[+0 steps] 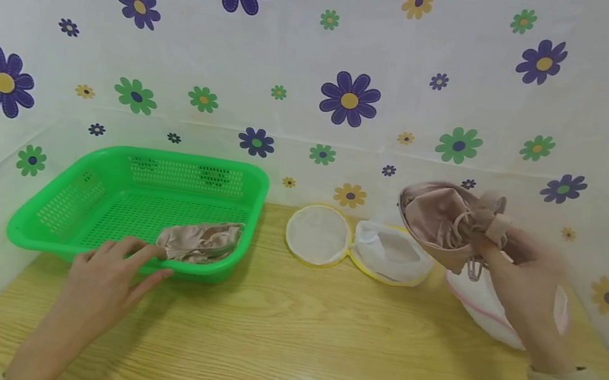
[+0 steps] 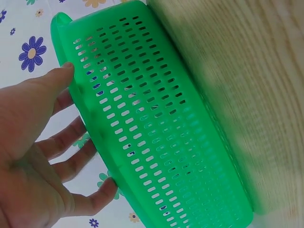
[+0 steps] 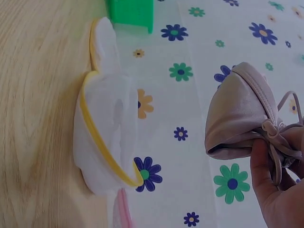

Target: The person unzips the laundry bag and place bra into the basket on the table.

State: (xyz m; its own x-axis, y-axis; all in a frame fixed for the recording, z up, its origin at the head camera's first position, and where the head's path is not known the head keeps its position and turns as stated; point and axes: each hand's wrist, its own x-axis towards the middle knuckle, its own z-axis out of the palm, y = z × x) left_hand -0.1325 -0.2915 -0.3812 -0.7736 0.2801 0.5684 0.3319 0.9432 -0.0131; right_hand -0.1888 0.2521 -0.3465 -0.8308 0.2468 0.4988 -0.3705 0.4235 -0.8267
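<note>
My right hand [image 1: 531, 280] holds up a mauve satin bra [image 1: 432, 214], pinching it at its gathered straps, above the right side of the table. In the right wrist view the bra [image 3: 240, 114] is folded, with a smooth cup facing outward and thin straps looping by the fingers. My left hand [image 1: 108, 273] grips the near rim of a green plastic basket [image 1: 131, 260], the thumb outside and the fingers over the edge. Inside that basket, by its right wall, lies a crumpled piece of mauve satin fabric [image 1: 200, 240].
Toward the back of the wooden table [image 1: 283, 343] lies a white mesh laundry bag [image 1: 395, 254] with yellow trim, its round lid [image 1: 318, 235] folded out leftward. A white bag with pink trim [image 1: 489, 307] sits under my right forearm, partly hidden. Behind hangs a flowered cloth [image 1: 300, 53].
</note>
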